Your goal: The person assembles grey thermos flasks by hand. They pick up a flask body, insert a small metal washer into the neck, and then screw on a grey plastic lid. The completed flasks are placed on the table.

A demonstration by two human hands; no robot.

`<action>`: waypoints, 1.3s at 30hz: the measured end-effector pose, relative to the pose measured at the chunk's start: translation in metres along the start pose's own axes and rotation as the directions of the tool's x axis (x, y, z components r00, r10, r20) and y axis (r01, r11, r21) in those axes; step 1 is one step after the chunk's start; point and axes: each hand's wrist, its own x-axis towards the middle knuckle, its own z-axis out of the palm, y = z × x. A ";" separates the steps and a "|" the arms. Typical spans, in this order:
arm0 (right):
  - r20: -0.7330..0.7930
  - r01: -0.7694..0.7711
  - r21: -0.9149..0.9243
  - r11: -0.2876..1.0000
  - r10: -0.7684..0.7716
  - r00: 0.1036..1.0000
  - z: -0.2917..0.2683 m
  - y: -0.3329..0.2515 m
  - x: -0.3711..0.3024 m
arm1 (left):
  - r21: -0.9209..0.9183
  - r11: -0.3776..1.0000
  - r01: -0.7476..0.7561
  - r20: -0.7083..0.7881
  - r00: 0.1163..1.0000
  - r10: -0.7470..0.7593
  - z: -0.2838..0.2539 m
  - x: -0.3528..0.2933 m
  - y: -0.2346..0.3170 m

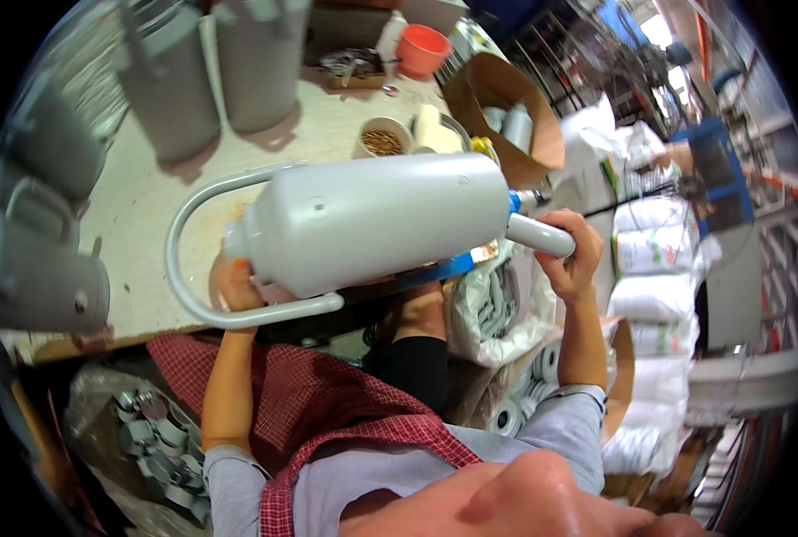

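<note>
A large light-grey jug [381, 219] lies sideways in front of me, over the table's near edge. Its long curved carrying handle [179, 246] loops around the neck end on the left. My left hand [236, 285] is at the narrow neck, with its fingers partly hidden behind it. At the base end my right hand [576, 255] is wrapped around a short grey tube-shaped grip [540, 235] that sticks out toward the right. Just behind that end shows a blue and metal tool tip [526, 200], mostly covered by the jug.
Several similar grey jugs [260, 67] stand on the table [148, 201] at left. Beyond are a cup of screws [383, 141], a red bowl [422, 50] and a cardboard box [506, 107]. Bags of grey parts [162, 447] sit below; white sacks [654, 295] are stacked right.
</note>
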 end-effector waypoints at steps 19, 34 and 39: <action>0.108 0.109 -0.118 0.987 -0.096 0.989 0.027 -0.054 0.039 | -0.023 0.869 -0.494 -0.183 0.857 0.482 0.017 0.014 0.039; 0.437 -0.431 0.897 -0.095 0.317 0.841 0.183 -0.124 -0.141 | 0.157 0.981 0.113 0.465 0.868 -0.174 -0.030 -0.192 0.098; 0.473 -0.591 0.806 -0.031 0.634 0.612 0.144 -0.003 -0.231 | -0.073 0.847 0.526 -0.002 0.849 -0.528 -0.120 -0.235 0.095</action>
